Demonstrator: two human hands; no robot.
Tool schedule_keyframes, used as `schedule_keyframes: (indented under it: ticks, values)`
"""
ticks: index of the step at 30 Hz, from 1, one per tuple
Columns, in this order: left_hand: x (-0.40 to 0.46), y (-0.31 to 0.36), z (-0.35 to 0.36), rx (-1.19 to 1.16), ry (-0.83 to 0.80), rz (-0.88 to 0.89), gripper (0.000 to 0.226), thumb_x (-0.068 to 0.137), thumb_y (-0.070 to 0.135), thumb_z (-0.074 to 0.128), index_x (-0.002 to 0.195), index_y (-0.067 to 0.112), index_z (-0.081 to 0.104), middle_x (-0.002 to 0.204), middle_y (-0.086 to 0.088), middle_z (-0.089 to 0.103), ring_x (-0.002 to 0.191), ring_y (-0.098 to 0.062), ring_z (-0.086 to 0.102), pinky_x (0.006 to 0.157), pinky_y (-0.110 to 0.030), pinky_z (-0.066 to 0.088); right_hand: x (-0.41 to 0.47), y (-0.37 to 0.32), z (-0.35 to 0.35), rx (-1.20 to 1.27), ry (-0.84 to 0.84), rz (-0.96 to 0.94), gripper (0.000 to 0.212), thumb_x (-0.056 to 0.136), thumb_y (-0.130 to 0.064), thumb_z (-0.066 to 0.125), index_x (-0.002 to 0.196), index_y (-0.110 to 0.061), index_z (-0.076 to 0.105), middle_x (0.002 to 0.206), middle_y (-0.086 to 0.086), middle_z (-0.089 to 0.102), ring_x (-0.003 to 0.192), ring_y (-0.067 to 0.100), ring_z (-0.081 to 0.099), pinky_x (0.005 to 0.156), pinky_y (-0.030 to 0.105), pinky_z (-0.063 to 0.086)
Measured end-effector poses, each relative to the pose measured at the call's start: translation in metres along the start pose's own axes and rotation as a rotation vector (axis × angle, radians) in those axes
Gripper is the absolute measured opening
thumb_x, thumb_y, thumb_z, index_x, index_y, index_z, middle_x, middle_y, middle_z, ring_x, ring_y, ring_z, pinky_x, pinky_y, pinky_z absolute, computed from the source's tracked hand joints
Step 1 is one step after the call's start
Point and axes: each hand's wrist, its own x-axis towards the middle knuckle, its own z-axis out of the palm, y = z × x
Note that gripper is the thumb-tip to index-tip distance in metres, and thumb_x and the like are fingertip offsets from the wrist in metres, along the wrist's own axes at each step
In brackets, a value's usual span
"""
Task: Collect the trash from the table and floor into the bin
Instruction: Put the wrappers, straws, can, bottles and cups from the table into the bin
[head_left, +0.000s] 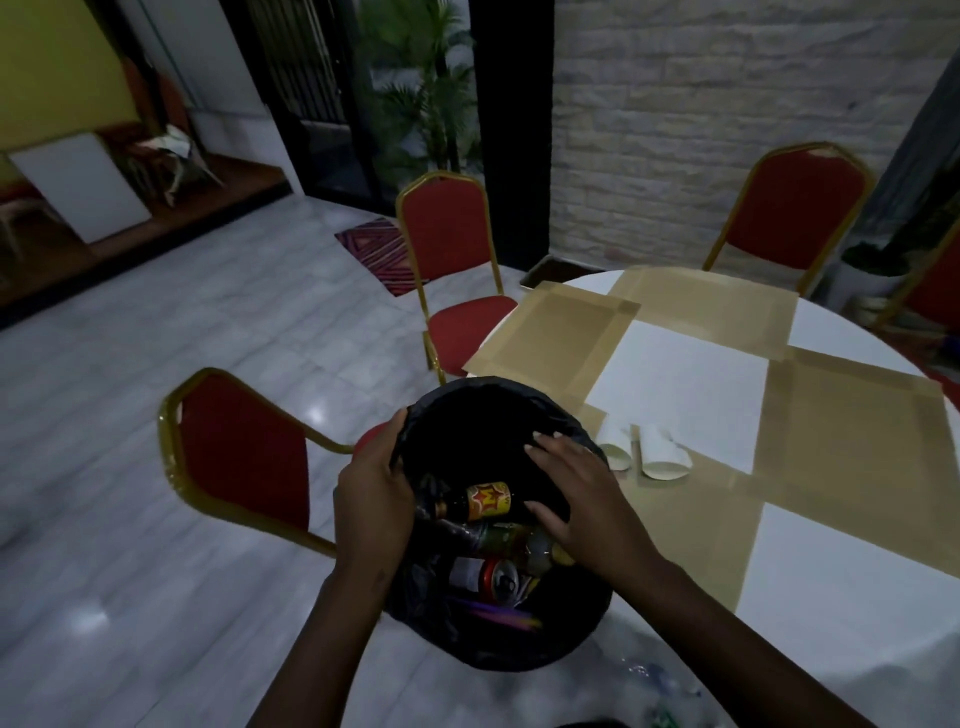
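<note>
- The left hand (371, 512) has its grip closed on the left edge of the black bag (467, 410) that lines the bin.
- The right hand (579, 499) lies flat on the right edge of the bag, fingers (545, 447) spread and pressing down. I cannot tell if its grip pinches the plastic or just rests on it.
- Between the two hands the bag mouth is wide open.
- Just under the hands, inside the bag, is trash: a dark bottle (475, 501) with a yellow and red label, a clear bottle (511, 540), a can (485, 574) with a red top, and some bright wrappers (498, 618) at the bottom.
- So a good part of the job looks done. The bin already holds many things.
- Just past the right hand, on the table (841, 566), lie two white paper cups (665, 454) on their sides. They are near the bag but not in it yet.
- Below the right arm, on the floor by the table, there is something clear and crinkly (660, 686), maybe plastic. It is too blurry to be sure.
- The brown paper sheets (852, 415) on the table lie flat, so they may be covers, not trash.
- I think the cups go in next, then the floor bits.
</note>
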Motion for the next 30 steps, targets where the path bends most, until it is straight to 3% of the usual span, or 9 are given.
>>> schedule_keyframes:
  ticks: [2, 6, 13, 17, 20, 25, 30]
  values:
    - [-0.001, -0.016, -0.003, 0.008, -0.006, -0.014, 0.055, 0.09, -0.003, 0.047, 0.134, 0.03, 0.051, 0.111, -0.001, 0.069, 0.095, -0.017, 0.065, 0.082, -0.026, 0.051, -0.003, -0.001, 0.018, -0.01, -0.014, 0.018, 0.058, 0.086, -0.04, 0.06, 0.139, -0.022, 0.043, 0.146, -0.002, 0.04, 0.137, 0.018, 0.031, 0.107, 0.047, 0.033]
    - [-0.001, -0.047, -0.006, 0.038, -0.031, -0.078, 0.058, 0.088, -0.007, 0.045, 0.137, 0.026, 0.05, 0.093, -0.004, 0.069, 0.079, -0.018, 0.064, 0.069, -0.022, 0.043, -0.014, 0.003, 0.044, -0.041, -0.008, 0.092, 0.063, 0.081, -0.035, 0.064, 0.138, -0.019, 0.043, 0.145, 0.002, 0.043, 0.134, 0.023, 0.037, 0.104, 0.045, 0.037]
    - [0.01, -0.079, 0.001, 0.072, -0.062, -0.116, 0.059, 0.089, -0.005, 0.045, 0.138, 0.028, 0.048, 0.083, -0.001, 0.067, 0.068, -0.017, 0.061, 0.061, -0.025, 0.046, -0.038, 0.034, 0.071, -0.093, 0.025, 0.309, 0.059, 0.082, -0.021, 0.064, 0.136, -0.013, 0.043, 0.141, 0.01, 0.046, 0.13, 0.031, 0.041, 0.103, 0.049, 0.037]
    - [0.022, -0.082, 0.007, 0.07, -0.065, -0.137, 0.058, 0.091, -0.005, 0.044, 0.139, 0.027, 0.047, 0.08, 0.001, 0.065, 0.064, -0.013, 0.057, 0.056, -0.02, 0.042, -0.034, 0.065, 0.075, -0.171, -0.043, 0.408, 0.071, 0.072, -0.011, 0.076, 0.136, -0.01, 0.045, 0.14, 0.013, 0.047, 0.128, 0.035, 0.044, 0.099, 0.052, 0.041]
    - [0.032, -0.078, 0.014, 0.084, -0.068, -0.149, 0.058, 0.091, -0.006, 0.043, 0.139, 0.025, 0.047, 0.079, -0.001, 0.063, 0.065, -0.018, 0.057, 0.059, -0.024, 0.04, -0.022, 0.089, 0.075, -0.223, -0.128, 0.45, 0.074, 0.071, -0.01, 0.076, 0.137, -0.011, 0.043, 0.142, 0.013, 0.045, 0.13, 0.035, 0.041, 0.099, 0.053, 0.041]
    - [0.054, -0.076, 0.029, 0.126, -0.077, -0.137, 0.054, 0.093, 0.001, 0.043, 0.14, 0.026, 0.045, 0.096, -0.004, 0.069, 0.08, -0.02, 0.062, 0.07, -0.027, 0.044, -0.004, 0.134, 0.088, -0.307, -0.31, 0.444, 0.077, 0.066, -0.003, 0.074, 0.136, -0.016, 0.045, 0.142, 0.014, 0.045, 0.127, 0.038, 0.042, 0.097, 0.054, 0.041]
    - [0.075, -0.076, 0.045, 0.149, -0.074, -0.111, 0.056, 0.09, -0.002, 0.044, 0.139, 0.024, 0.048, 0.109, -0.01, 0.069, 0.092, -0.024, 0.064, 0.08, -0.03, 0.05, 0.013, 0.167, 0.099, -0.398, -0.41, 0.444, 0.065, 0.067, 0.003, 0.067, 0.129, -0.013, 0.055, 0.149, 0.017, 0.035, 0.133, 0.041, 0.033, 0.102, 0.057, 0.034]
